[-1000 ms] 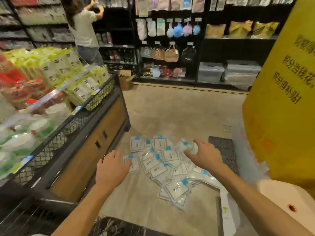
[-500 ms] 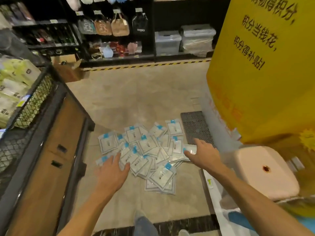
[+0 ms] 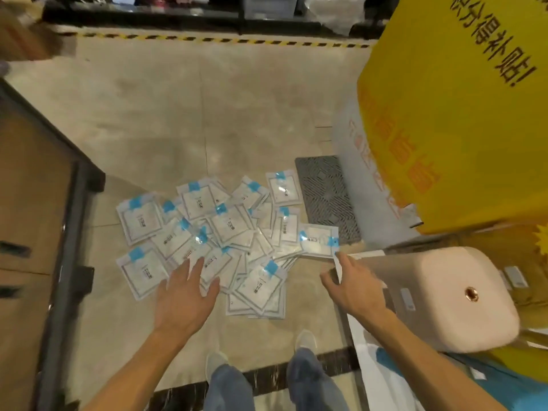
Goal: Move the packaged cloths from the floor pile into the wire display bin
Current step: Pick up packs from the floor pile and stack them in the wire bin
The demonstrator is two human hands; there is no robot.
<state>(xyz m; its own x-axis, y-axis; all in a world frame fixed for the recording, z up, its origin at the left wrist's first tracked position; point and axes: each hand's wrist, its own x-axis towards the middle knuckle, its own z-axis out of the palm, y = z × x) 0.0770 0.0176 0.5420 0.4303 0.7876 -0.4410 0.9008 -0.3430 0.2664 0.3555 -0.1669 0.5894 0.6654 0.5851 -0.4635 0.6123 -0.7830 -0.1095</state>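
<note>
The packaged cloths (image 3: 228,226), clear flat packets with blue tabs, lie in a loose overlapping pile on the tan floor in front of me. My left hand (image 3: 185,295) hovers over the pile's near left side with its fingers spread and nothing in it. At the pile's right edge, my right hand (image 3: 353,287) pinches the near corner of one packet (image 3: 318,240) between thumb and fingers. The display stand (image 3: 68,221) fills the left edge with its dark frame and wooden side. Its wire bin is out of view.
A grey patterned floor mat (image 3: 326,197) lies right of the pile. A tall yellow sign (image 3: 459,129) and a pale stool (image 3: 444,298) crowd the right side. My feet (image 3: 305,342) stand just behind the pile. Black-and-yellow tape (image 3: 207,40) runs across the far floor.
My view has tipped down and closer to the floor, so the bin's mesh has left the frame. Both hands have dropped to the pile, and the right one has taken hold of a packet's corner.
</note>
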